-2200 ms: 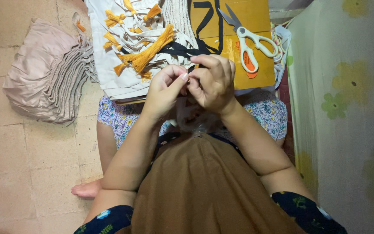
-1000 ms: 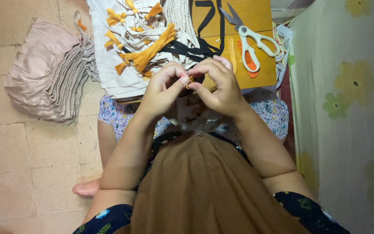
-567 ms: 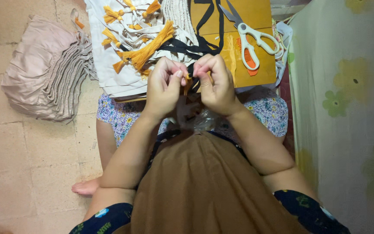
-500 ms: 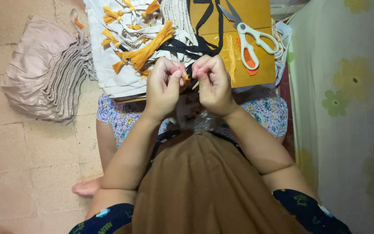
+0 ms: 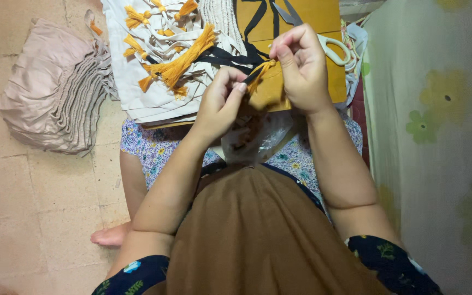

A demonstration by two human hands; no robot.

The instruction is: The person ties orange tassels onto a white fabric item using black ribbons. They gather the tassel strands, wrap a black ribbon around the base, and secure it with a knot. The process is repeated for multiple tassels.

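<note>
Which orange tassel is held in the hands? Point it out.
The orange tassel pinched between left hand and right hand, joined to a black strap. The other tassels lie untouched on the cream fabric.

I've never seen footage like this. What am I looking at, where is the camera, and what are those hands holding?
There is no machine here. The camera sits on a person's head and looks straight down, so you see their own arms and lap. The left hand and right hand meet over a small orange tassel tied to a black ribbon, pinching it between the fingertips. Beyond them lie cream fabric pieces with more orange tassels, an orange board, and scissors partly hidden by the right hand. A stack of folded beige cloth rests on the tiled floor. A clear plastic bag lies in the lap.
</note>
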